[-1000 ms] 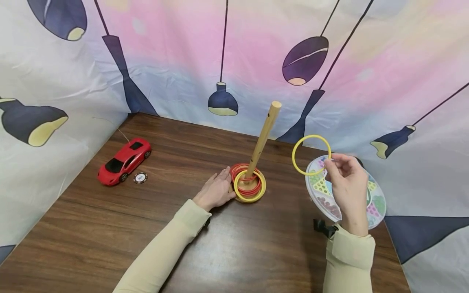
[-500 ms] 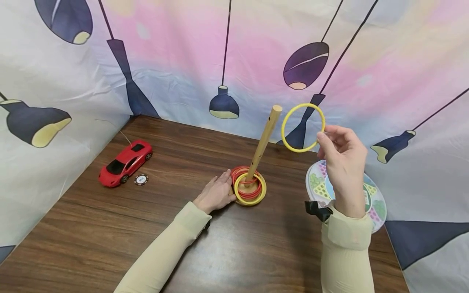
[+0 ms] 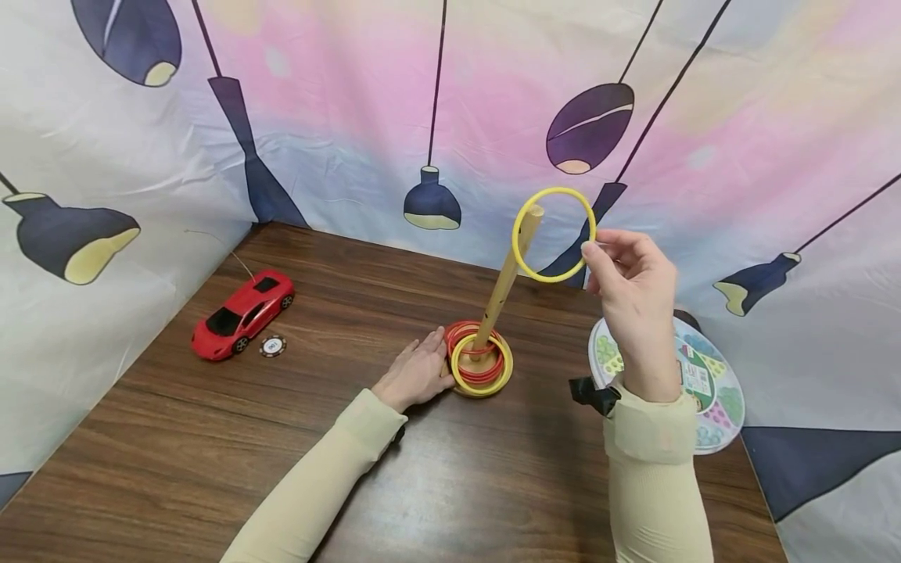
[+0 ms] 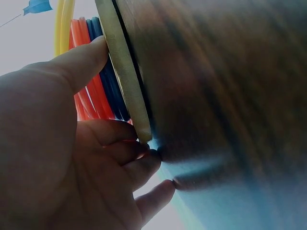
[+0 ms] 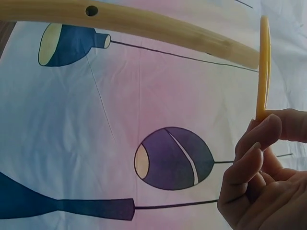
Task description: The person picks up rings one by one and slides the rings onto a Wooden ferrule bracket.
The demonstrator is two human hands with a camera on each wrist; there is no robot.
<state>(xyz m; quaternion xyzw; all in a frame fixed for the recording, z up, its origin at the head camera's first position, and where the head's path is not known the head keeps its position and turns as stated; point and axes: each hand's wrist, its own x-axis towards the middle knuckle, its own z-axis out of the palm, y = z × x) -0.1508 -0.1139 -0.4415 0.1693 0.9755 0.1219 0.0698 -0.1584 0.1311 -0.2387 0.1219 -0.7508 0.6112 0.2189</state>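
Note:
A wooden ring-toss stand has a tall post (image 3: 501, 289) on a round base. Several red rings (image 4: 98, 96) and yellow rings (image 4: 64, 24) lie around the post's foot; dark blue rings (image 4: 112, 93) show beneath them in the left wrist view. My left hand (image 3: 414, 374) holds the base's left rim (image 4: 125, 72), thumb and fingers spread along its edge. Between thumb and fingers my right hand (image 3: 637, 301) pinches a yellow ring (image 3: 554, 279). That ring is raised at the height of the post's top, which shows through it in the head view.
On the left of the brown table (image 3: 317, 485) stand a red toy car (image 3: 242, 314) with a thin antenna and a small round poker chip (image 3: 272, 346). Behind the right forearm lies a round patterned game board (image 3: 714, 391). A lamp-print cloth (image 3: 338, 102) hangs around the table.
My right hand has lifted the yellow ring from above the game board, up and leftward, to the post's top. My left hand stays on the base.

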